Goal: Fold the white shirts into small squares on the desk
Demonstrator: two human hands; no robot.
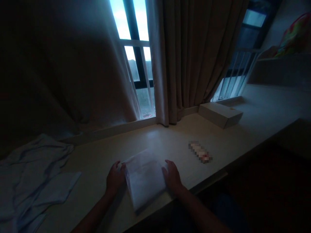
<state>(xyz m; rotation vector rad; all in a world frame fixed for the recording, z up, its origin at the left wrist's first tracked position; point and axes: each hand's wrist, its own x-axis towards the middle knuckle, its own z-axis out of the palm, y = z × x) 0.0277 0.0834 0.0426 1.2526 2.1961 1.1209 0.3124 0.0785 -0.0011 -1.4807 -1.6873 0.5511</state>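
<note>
A folded white cloth lies on the pale desk between my two hands, near the front edge. My left hand is at the cloth's left side, its thumb by the upper left corner and its fingers apart. On the right side, my right hand touches or nearly touches the cloth's edge, fingers curved and apart. Neither hand is closed round the cloth.
Rumpled white cloths are piled at the left. A pixelated small item lies right of my right hand. Further back stands a white box. Brown curtains hang behind the desk, beside the windows.
</note>
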